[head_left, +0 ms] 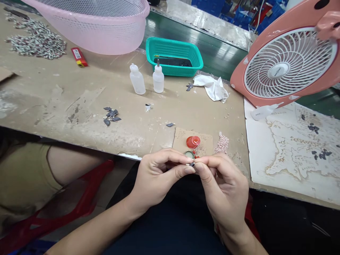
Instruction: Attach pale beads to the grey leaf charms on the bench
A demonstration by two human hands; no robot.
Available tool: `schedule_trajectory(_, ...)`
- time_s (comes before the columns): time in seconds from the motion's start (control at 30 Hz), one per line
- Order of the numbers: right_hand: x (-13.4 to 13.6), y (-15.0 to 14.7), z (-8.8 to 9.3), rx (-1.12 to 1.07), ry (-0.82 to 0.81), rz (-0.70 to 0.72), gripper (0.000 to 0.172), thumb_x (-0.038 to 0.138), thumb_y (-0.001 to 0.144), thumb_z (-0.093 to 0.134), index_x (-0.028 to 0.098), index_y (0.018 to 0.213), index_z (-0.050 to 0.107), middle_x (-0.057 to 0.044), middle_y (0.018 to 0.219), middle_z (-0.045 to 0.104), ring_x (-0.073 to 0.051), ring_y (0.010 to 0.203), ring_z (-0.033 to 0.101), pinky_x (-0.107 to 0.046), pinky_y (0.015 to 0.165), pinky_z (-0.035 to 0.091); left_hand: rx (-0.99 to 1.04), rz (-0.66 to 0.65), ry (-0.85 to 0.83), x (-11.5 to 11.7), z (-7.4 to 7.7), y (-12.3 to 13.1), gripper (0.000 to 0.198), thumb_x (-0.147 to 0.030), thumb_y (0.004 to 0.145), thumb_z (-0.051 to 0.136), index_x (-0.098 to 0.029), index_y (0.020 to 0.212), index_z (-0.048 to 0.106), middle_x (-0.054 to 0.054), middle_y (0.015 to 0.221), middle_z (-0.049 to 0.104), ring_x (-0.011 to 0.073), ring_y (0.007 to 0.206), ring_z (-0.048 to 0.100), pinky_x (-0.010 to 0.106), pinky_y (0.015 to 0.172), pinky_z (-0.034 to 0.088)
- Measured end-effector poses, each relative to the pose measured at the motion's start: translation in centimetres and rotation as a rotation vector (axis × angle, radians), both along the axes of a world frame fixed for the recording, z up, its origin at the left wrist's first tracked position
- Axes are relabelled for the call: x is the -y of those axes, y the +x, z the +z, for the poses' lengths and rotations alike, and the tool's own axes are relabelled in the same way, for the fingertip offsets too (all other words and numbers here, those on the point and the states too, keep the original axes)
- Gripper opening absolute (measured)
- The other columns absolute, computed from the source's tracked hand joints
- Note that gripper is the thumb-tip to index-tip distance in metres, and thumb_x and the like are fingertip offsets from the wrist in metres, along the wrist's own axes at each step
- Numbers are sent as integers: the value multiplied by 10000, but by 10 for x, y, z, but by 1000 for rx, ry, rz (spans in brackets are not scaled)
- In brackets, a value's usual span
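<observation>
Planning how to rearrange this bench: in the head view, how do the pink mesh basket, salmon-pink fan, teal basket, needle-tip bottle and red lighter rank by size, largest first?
1. Pink mesh basket and salmon-pink fan: unsure, since the frame cuts both off and the fan looks nearer the camera.
2. Teal basket
3. Needle-tip bottle
4. Red lighter

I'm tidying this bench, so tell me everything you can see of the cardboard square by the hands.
The cardboard square is a plain tan piece with uneven edges, lying flat on the bench just beyond the left hand and right hand. A red lid, a green-rimmed cap and scattered tiny beads rest on it.
</observation>
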State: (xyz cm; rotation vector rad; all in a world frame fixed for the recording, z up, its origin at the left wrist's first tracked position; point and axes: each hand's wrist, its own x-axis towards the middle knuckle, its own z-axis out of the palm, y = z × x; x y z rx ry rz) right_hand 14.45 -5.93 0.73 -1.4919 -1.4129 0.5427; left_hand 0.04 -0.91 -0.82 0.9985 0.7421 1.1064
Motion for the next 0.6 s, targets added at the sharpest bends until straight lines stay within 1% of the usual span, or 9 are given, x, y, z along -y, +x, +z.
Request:
schedule_trajectory(0.1,2,0,-3,-8,27,-29,128,132,882,654,245,914,706,46,772,628,-80,644,566,-226,566,454,37,-59,-70,-2,2,0,218,-26,711,818,-206,828,785,-13,799,782,111,710,755,118,666,610)
schedule_trajectory(0.2,4,0,-4,16,56,-32,141,112,876,655,235,929,699,38,792,637,-79,652,572,-224,573,461,-6,-64,-95,-3,3,2,122,-64,764,791,-182,777,762,-11,721,768,101,633,734,117,623,597)
schedule_trajectory(0.33,4,1,-5,58,80,-22,137,90,876,637,210,917,689,31,767,622,-74,609,528,-222,545,439,-141,-16,-4,-1,2,4,101,-90,767,787,-176,738,744,-6,709,753,112,635,723,135,624,588)
schedule_trajectory(0.43,5,-1,-7,58,80,-13,129,91,884,615,198,888,688,25,735,614,-85,606,528,-229,543,444,-248,11,65,2,-3,5,95,-106,763,791,-179,730,739,-4,714,746,116,628,716,137,613,579)
schedule_trajectory(0.53,4,-1,-10,21,71,-18,122,126,893,618,204,898,711,22,715,611,-93,580,527,-236,522,449,-313,-12,103,1,-8,5,65,-145,780,787,-181,758,738,6,726,746,133,628,715,164,601,584)
schedule_trajectory(0.6,2,5,-14,6,61,-20,130,157,895,632,216,951,733,21,715,607,-98,582,541,-241,530,463,-357,-35,139,-3,-11,2,49,-180,786,792,-185,777,744,13,751,752,147,655,719,190,616,593)
